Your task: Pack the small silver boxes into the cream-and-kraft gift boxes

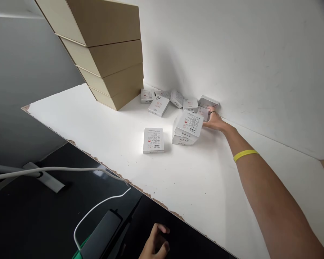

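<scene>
My right hand (214,120) reaches far across the white shelf (97,118), a yellow band on its wrist. Its fingers rest on a small white box (204,112) by the wall, just behind a short stack of white boxes (187,128). Whether the fingers grip that box I cannot tell. Another white box (153,140) lies flat alone to the left. Several more small white boxes (158,105) lie scattered near the wall. My left hand (155,242) hangs low below the shelf edge, fingers curled, with nothing visible in it.
A leaning stack of large tan cartons (110,54) stands at the back left of the shelf. The shelf's front edge (118,176) is chipped. Below it are a white cable (97,207), a grey device (102,233) and a dark floor.
</scene>
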A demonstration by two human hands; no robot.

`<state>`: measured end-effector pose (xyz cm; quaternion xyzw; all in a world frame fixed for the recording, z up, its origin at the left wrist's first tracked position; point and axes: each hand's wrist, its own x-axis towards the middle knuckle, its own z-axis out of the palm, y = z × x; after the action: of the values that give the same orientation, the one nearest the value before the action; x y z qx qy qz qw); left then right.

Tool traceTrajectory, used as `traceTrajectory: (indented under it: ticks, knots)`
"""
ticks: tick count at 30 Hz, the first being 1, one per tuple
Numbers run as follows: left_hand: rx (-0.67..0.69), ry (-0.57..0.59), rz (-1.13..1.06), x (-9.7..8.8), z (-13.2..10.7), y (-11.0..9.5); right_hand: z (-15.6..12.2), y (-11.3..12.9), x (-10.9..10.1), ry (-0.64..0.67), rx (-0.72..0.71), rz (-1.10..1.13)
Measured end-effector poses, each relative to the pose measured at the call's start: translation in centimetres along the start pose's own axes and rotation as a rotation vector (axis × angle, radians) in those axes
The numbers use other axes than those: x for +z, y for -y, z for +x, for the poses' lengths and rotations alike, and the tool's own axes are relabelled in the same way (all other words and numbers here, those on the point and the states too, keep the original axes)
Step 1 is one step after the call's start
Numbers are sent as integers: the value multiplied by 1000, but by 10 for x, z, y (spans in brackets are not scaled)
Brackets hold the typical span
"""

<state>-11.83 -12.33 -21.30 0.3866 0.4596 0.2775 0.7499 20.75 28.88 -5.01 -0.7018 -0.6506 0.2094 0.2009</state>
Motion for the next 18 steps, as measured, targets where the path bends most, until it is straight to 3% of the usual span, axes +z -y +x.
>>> traceTrajectory:
  ticks: [13,18]
  knots:
    - [21,-64,38,2,12,6,2,-3,11,65,-46,83]
    - [77,-14,96,12,0,-9,-8,6,15,31,-14,127]
